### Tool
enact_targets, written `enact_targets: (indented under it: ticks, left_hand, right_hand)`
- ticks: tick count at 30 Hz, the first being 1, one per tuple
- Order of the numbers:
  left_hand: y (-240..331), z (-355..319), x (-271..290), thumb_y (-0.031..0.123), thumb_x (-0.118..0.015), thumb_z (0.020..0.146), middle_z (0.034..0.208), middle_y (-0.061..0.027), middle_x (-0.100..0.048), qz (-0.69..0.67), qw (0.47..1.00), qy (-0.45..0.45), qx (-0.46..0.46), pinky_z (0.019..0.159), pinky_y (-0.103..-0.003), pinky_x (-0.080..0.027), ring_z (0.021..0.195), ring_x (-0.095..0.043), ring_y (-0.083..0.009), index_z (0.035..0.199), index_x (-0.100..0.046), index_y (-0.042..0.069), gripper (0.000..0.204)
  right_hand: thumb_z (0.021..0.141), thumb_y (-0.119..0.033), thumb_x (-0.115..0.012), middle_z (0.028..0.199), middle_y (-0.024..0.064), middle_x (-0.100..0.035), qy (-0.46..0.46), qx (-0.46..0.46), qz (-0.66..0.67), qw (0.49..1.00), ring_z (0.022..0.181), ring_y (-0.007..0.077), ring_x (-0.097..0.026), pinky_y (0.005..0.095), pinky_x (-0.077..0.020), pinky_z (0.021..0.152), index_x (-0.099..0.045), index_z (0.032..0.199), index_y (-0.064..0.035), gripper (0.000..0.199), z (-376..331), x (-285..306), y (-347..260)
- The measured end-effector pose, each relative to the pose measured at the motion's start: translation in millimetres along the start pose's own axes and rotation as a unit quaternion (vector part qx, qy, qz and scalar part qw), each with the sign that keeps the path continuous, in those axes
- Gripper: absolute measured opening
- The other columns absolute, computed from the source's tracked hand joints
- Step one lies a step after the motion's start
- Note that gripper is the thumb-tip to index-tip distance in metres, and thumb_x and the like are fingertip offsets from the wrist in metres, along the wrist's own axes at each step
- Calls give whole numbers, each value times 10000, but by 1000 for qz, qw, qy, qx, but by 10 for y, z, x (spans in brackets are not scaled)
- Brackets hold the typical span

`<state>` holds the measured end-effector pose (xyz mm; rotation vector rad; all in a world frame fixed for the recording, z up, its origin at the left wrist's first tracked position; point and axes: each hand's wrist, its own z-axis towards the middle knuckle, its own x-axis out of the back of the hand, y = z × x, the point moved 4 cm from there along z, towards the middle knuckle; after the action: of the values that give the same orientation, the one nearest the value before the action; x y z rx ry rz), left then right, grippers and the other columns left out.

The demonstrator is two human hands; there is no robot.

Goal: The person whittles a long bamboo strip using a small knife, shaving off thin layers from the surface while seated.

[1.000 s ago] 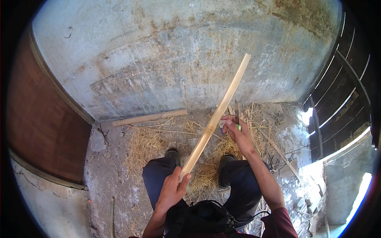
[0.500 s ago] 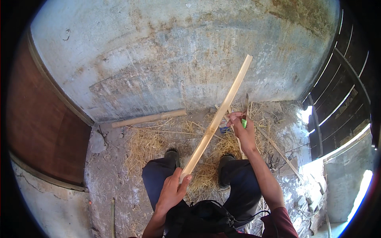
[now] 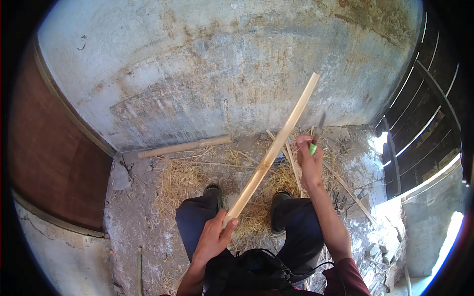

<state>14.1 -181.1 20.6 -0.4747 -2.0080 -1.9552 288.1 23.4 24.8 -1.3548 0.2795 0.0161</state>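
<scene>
While the head view looks straight down at a seated person's legs, the left hand (image 3: 213, 238) sits low and centre in the frame, its fingers wrapped shut around the lower end of a long pale wooden strip (image 3: 273, 152). That strip runs diagonally up and to the right, crossing above the knees, and its free end stands against the grey concrete wall (image 3: 222, 74) in the upper right of centre. Just right of the strip's middle, the right hand (image 3: 309, 159) is closed on a knife with a green handle (image 3: 314, 145), whose thin blade points upward; the blade is slightly blurred, and whether it touches the strip cannot be told. Both dark shoes (image 3: 213, 190) rest on a scatter of straw-coloured shavings (image 3: 182, 177) covering the ground in the middle of the frame. A second wooden slat (image 3: 183, 147) lies flat at the foot of the wall, left of centre, well apart from both hands. More thin strips (image 3: 345, 186) lie on the ground to the right of the right forearm. A brown panel (image 3: 54, 153) fills the left side of the frame, and dark slatted boards (image 3: 424, 103) stand at the right edge.
</scene>
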Motion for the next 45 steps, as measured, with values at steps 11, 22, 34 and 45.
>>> enact_targets:
  ticks: [11, 22, 34, 45]
  left_hand:
    - [-135, -127, 148, 174, -684, 1076, 710, -153, -524, 29, 999, 5, -18, 558, -379, -416, 605, -462, -192, 972, -553, -12, 250]
    - [-318, -250, 430, 223, -664, 1091, 673, -131, -538, 38, 995, 65, 60, 560, -384, -427, 573, -513, -202, 1031, -596, 8, 233]
    - [-133, -217, 268, 197, -683, 1089, 705, -134, -529, 19, 999, 20, -29, 544, -380, -446, 589, -509, -174, 996, -535, 1, 263]
    - [-103, -163, 282, 163, -770, 1012, 852, -126, -672, 124, 991, 1, -42, 682, -376, -535, 756, -683, -228, 1122, -628, 8, 238]
  right_hand:
    - [1083, -225, -687, 875, -72, -596, 198, 57, 131, 970, 616, -20, -403, 184, -267, 509, -669, 1103, -143, 87, 203, 452, -80]
    - [1039, -244, -748, 1034, 34, -769, 61, 25, -121, 990, 900, 100, -660, 266, -498, 848, -775, 1175, -43, 243, 331, 552, 101]
    - [1066, -306, -710, 945, 22, -767, -163, -90, -18, 982, 577, 21, -399, 235, -309, 509, -729, 1277, 0, 372, -43, -177, -65]
    - [1003, -160, -791, 682, -95, -475, -188, -167, 21, 968, 527, 18, -309, 261, -205, 483, -694, 1251, 30, 326, -138, -286, 8]
